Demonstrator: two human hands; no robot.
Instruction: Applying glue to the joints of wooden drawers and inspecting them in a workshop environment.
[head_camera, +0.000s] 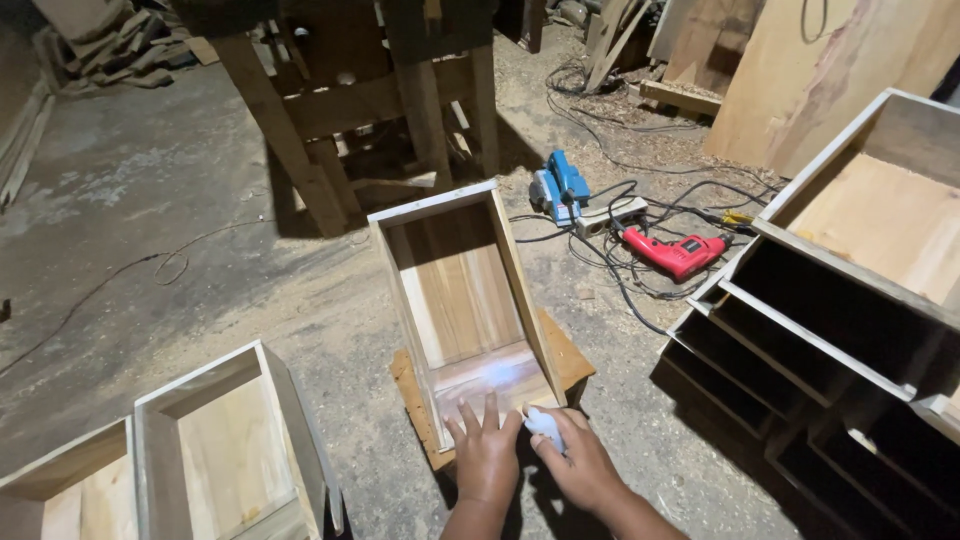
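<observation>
A wooden drawer box (455, 290) stands tilted on a low wooden stool (570, 362) in front of me. My left hand (487, 455) lies flat with fingers spread on the box's near end panel. My right hand (572, 462) is closed around a small white object (545, 425) that shines a bluish light spot (500, 375) onto the panel.
Two more drawer boxes (225, 445) lie at lower left. A stack of drawer frames (830, 320) stands at the right. A red power drill (680, 252), a blue power tool (560, 185) and tangled cables lie on the sawdust floor behind. Wooden bench legs (330, 120) stand farther back.
</observation>
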